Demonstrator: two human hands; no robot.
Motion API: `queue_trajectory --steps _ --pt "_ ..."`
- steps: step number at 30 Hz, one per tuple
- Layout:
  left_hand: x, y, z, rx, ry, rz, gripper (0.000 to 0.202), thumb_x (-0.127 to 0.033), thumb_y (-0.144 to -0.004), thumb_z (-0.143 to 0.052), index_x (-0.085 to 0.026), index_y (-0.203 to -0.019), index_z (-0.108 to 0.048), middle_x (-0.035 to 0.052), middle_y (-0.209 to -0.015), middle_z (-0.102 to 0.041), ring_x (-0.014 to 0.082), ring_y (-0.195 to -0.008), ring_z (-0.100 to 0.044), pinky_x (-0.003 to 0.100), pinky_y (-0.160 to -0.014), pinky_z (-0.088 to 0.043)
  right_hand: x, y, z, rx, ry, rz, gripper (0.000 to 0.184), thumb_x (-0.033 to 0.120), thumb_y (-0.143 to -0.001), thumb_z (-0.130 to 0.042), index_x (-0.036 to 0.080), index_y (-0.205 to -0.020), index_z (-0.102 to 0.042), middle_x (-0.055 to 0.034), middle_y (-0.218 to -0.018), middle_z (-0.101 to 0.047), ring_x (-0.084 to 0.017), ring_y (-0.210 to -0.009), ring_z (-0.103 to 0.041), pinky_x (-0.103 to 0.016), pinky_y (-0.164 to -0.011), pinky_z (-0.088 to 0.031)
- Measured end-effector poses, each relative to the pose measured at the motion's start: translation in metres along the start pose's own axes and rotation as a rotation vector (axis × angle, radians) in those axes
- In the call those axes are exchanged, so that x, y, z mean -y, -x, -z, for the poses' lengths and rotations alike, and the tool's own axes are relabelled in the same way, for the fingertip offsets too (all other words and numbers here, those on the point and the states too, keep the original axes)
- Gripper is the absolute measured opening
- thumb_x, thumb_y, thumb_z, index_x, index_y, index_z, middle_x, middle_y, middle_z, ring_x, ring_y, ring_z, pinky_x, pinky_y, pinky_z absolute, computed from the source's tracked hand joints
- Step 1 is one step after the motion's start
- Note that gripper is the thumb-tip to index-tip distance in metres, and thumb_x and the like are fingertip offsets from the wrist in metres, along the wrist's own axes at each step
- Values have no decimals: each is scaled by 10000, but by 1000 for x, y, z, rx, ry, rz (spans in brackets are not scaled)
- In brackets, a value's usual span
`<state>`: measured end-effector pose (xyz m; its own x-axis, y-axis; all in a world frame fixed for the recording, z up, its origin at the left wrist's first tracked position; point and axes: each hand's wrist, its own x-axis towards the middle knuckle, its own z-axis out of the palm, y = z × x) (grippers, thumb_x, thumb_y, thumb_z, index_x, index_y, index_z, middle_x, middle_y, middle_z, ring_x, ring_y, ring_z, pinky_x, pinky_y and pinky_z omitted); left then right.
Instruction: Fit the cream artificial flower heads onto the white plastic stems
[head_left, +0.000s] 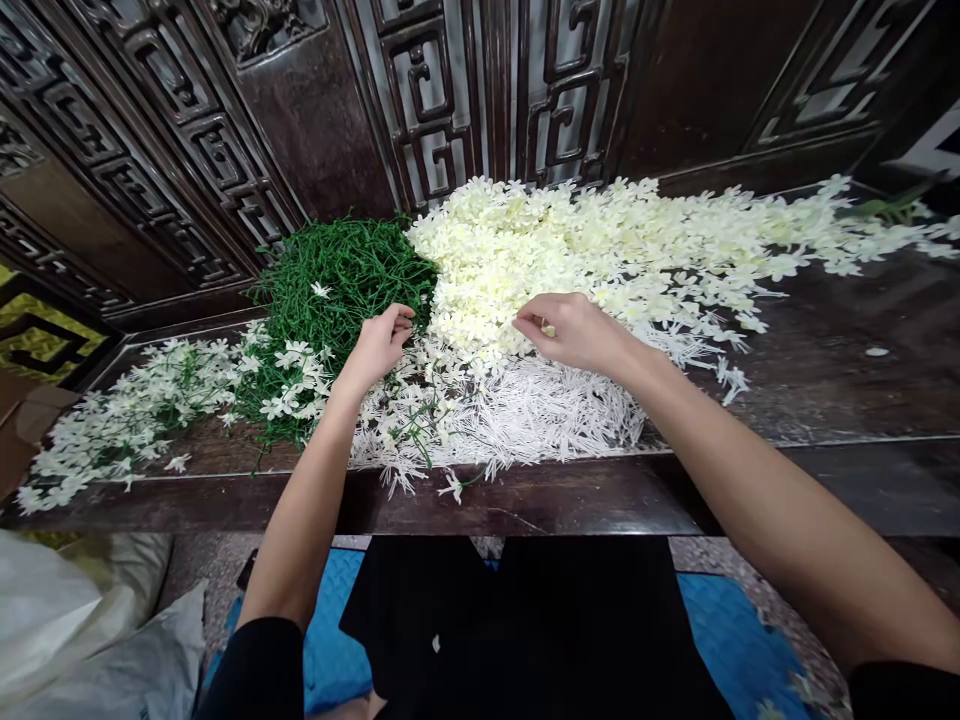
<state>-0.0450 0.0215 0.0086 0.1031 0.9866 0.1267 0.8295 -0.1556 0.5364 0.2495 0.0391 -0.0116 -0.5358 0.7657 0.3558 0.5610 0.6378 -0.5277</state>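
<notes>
My left hand (381,343) reaches to the near edge of a pile of green plastic stems (341,275), fingers pinched together on a stem there. My right hand (571,328) rests on a big heap of cream artificial flower petals (600,245), fingers curled and pinching a small cream petal. Between and below the hands lies a spread of white plastic flower centres (525,410). All of it sits on a dark wooden bench (825,380).
Finished white flowers on green stems (142,400) lie along the bench's left part. A carved dark wooden backrest (420,110) rises behind. White bags (82,630) lie on the floor at lower left, a blue mat (720,630) under my lap.
</notes>
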Motion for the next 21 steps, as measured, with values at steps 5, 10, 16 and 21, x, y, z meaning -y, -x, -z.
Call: queue_trajectory --steps 5,10,16,21 --pt "-1 0 -8 18 -151 -15 246 -137 -883 -530 -162 -1116 -606 97 -911 -727 267 -958 -649 402 -882 -490 3 -1 4 7 37 4 315 302 -944 -438 167 -887 -717 -118 -859 -715 -199 -685 -651 -442 -643 -612" --pt "-10 3 5 -27 -31 -23 233 -362 -914 -571 -199 -1060 -649 60 -831 -729 205 -754 -652 325 -731 -495 6 -1 8 81 80 -45 328 275 -963 -433 123 -957 -724 -149 -926 -721 -201 -730 -673 -414 -677 -616" --pt "-8 -11 -1 -270 -87 -84 434 -246 -857 -639 -157 -1273 -553 48 -824 -712 167 -695 -633 275 -660 -487 5 -2 6 125 113 -45 358 271 -986 -419 78 -975 -720 -180 -932 -714 -201 -734 -668 -395 -682 -615" --pt "-9 -34 -7 -307 -148 -214 189 -189 -891 -587 -150 -998 -738 87 -936 -765 203 -825 -693 328 -796 -532 7 -1 7 138 125 -51 356 268 -983 -427 62 -972 -718 -179 -910 -710 -187 -694 -645 -390 -672 -615"
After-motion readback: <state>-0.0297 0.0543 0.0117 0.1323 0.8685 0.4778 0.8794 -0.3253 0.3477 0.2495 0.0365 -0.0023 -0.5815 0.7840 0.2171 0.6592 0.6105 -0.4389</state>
